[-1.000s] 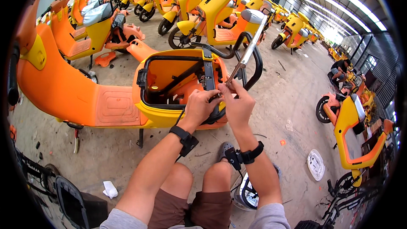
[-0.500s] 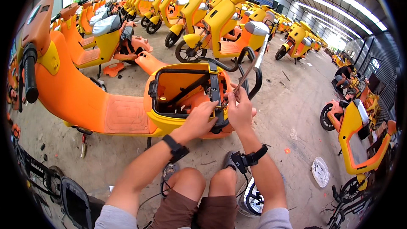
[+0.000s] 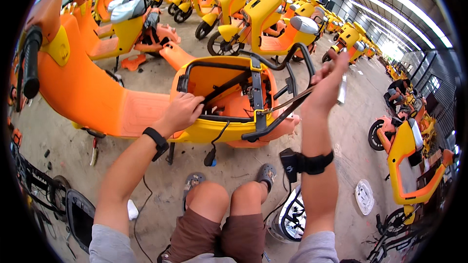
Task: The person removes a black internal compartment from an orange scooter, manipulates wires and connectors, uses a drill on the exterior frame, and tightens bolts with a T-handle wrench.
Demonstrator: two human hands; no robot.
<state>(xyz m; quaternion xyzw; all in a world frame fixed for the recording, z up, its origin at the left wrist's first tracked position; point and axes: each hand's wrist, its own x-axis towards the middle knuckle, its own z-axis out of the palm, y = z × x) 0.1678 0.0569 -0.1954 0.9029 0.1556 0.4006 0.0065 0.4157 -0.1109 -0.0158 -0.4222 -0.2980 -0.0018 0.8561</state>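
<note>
An orange and yellow scooter (image 3: 102, 102) stands side-on before me, its compartment below the seat uncovered. My left hand (image 3: 181, 113) grips the near rim (image 3: 214, 118) of that compartment with bent fingers. A bent metal rod tool (image 3: 287, 101) reaches from a black crossbar (image 3: 257, 95) at the compartment's rear to my right hand (image 3: 325, 84). That hand is raised, palm against the rod, its fingers stretched out and slightly blurred. The rod's shiny handle shows beyond the wrist. A black tubular rack (image 3: 304, 61) curves behind the seat opening. A black cable plug (image 3: 209, 158) hangs down the scooter's near side.
Rows of yellow scooters (image 3: 258, 14) fill the back. A person (image 3: 397, 90) crouches at the right. Near my right forearm stands a white bucket (image 3: 287, 221); a white plastic cover (image 3: 364, 197) lies on the floor. A yellow body frame (image 3: 404, 175) stands far right.
My right hand has moved right and up, its fingers now spread rather than pinching the rod. The left hand has shifted left from the crossbar to the rim. The cable plug now hangs outside.
</note>
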